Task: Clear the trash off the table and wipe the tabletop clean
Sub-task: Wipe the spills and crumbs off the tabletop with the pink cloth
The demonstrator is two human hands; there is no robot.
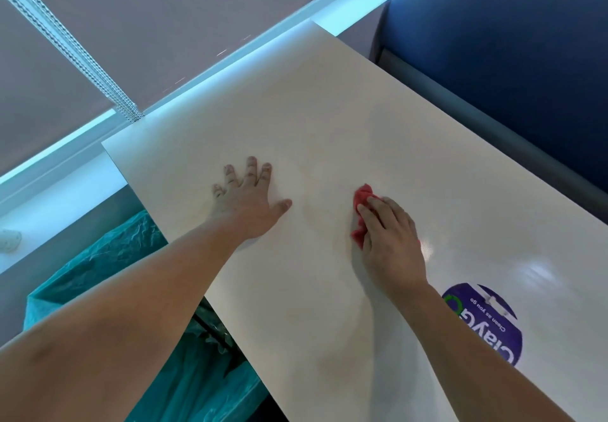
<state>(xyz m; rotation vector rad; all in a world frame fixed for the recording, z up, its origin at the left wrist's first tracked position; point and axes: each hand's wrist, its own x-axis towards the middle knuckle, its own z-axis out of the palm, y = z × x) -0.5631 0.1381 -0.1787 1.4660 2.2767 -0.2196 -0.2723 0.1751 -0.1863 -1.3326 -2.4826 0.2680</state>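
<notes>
Head view showed the left hand (245, 203) flat on the white table (329, 119), fingers spread apart. Nearby, the right hand (391, 240) pressed a red cloth (361, 206) down — fingers bent over it, cloth poking out past the fingertips.

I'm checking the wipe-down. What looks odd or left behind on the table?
Nothing spilled or damaged. The table shows only a purple sticker, the flat left hand, and the right hand pressing a red cloth.
</notes>
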